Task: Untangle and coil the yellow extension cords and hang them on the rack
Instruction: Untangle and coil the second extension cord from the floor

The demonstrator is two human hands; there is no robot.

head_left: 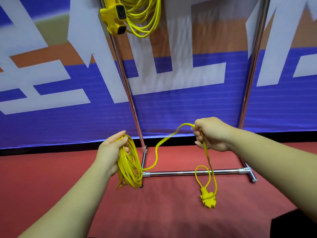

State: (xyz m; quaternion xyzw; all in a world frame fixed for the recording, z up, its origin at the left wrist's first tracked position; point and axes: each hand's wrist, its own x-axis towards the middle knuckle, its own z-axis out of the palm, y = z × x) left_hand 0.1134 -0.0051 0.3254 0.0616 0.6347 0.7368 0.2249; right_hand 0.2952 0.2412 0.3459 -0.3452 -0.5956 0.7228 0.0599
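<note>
My left hand (112, 148) grips the top of a coil of yellow extension cord (130, 167) that hangs down in several loops. From the coil a loose stretch of cord (159, 145) rises to my right hand (210, 133), which holds it in curled fingers. Below that hand the cord drops in a small loop to its yellow socket end (207, 199), just above the red floor. Another coiled yellow cord (144, 14) with a yellow multi-socket block (115, 18) hangs high on the chrome rack (128, 86).
The rack's right upright (252, 71) and base crossbar (193, 172) stand on the red carpet (42, 177) straight ahead. A blue, white and orange banner (171, 107) covers the wall behind. A dark object (295, 224) sits at the bottom right corner.
</note>
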